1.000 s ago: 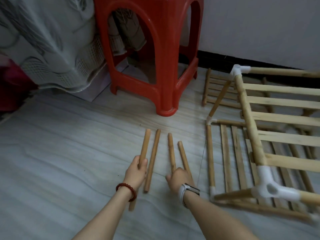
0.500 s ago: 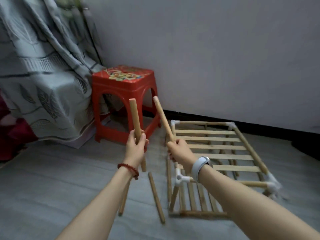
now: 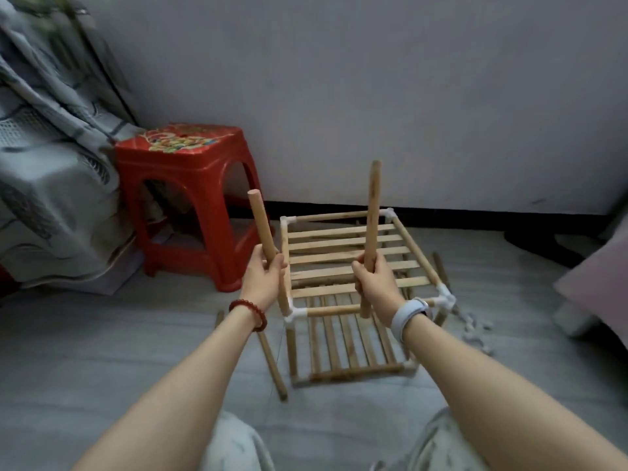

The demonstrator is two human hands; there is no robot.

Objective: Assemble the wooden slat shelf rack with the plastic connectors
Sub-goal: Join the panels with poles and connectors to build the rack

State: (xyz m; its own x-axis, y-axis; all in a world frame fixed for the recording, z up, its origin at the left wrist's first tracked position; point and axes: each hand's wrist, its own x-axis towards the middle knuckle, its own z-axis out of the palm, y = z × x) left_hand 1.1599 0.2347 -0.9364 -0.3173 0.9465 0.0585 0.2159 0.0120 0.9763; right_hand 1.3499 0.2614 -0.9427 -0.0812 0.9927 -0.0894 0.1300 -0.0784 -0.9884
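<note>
**Two uprights in hand, ready for the corner sockets**

From the head camera, we hold one round, pale wooden dowel in each fist. Our left hand, in the centre of the frame, is wrapped around the lower part of the left dowel, which leans slightly to the upper left. Our right hand, just right of centre, grips the right dowel low down, nearly upright, with its bottom end poking out below the fist.

The half-built two-tier slatted wooden rack stands on the grey floor in the centre right, directly behind both hands. Its white plastic corner connectors join the rails at the corners. Two more dowels on the floor lie at lower centre, just left of the rack. A red plastic stool stands at centre left, near the rack.

We judge the next step to be seating these dowels as uprights. To do it well, we should:
- do one corner at a time, steadying the frame with the free hand;
- line each dowel straight over its socket, since a tilted entry may jam;
- press down firmly, twisting a little, until it bottoms out.

Whether the upward sockets are free we cannot tell from here.
</note>
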